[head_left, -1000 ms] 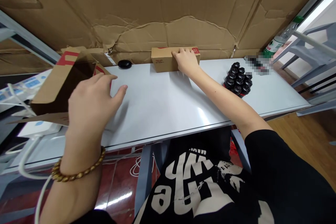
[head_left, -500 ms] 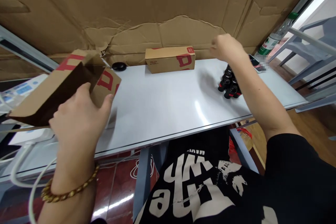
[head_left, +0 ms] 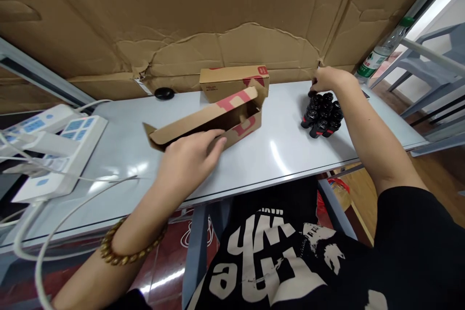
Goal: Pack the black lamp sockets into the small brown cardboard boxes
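In the head view, looking down on a white table (head_left: 261, 155), my left hand (head_left: 192, 157) is loosely curled, fingers over the near wall of an open cardboard carton (head_left: 207, 117), thumb held apart from them, so I have it by that one edge. The carton lies slantwise across the middle of the table, red printing on its sides; I cannot tell whether its underside rests flat. Just behind it is a closed carton (head_left: 232, 76). To the right, my right hand (head_left: 334, 79) is at the far edge of a tight cluster of small black bottles (head_left: 322, 117), fingers drawn close together; I cannot tell whether they grip a bottle. With the bottles packed so closely, a sideways pull on one could topple its neighbours. My one-edged hold could let the open carton swing or its wall bend, and a push away from me could knock it into the closed one
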Motion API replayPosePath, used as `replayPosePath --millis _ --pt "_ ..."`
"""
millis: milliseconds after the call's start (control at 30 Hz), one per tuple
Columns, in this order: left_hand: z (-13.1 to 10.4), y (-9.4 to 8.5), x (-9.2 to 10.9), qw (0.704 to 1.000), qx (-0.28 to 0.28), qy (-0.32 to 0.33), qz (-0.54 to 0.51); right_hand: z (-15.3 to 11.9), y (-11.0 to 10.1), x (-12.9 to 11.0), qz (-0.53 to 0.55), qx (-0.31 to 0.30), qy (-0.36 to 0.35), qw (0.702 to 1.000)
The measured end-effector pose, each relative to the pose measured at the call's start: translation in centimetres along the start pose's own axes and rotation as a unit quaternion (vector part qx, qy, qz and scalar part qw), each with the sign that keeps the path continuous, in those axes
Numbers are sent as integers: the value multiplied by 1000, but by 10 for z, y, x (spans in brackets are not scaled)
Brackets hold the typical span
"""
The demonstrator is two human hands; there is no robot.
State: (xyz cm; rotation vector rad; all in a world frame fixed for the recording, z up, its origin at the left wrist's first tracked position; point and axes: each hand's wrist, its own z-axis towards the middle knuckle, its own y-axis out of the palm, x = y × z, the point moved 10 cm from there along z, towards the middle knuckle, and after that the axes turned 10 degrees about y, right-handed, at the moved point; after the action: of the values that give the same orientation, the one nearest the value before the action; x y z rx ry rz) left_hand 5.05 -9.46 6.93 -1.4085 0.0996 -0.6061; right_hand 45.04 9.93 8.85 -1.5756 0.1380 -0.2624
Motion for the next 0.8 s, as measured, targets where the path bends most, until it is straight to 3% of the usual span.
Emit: replayPosePath --millis 67,167,233,300,400,500,600,700,800 --pt "14 8 13 998 -20 40 -40 -17 -21 -7 44 17 -5 999" --pt "32 16 27 991 -50 86 -90 -56 -72 -24 184 122 -75 972" --pt "42 17 27 987 -48 93 -124 -81 -91 -31 315 129 -122 932" --pt "49 16 17 984 -30 66 -162 -101 -97 -39 433 93 -157 882" --pt "55 18 -3 970 -9 20 -243 -135 -96 -65 477 21 -247 843" --pt "59 23 -10 950 -34 9 -310 -173 -94 -94 410 6 -337 848" --pt "65 24 -10 937 -62 -18 -343 -196 -87 -124 367 8 -378 850" --pt "73 12 -10 936 -47 -27 -347 -198 -65 -162 330 -26 -398 856" --pt "83 -9 -14 957 -5 -1 -289 -179 -38 -185 323 -34 -373 869"
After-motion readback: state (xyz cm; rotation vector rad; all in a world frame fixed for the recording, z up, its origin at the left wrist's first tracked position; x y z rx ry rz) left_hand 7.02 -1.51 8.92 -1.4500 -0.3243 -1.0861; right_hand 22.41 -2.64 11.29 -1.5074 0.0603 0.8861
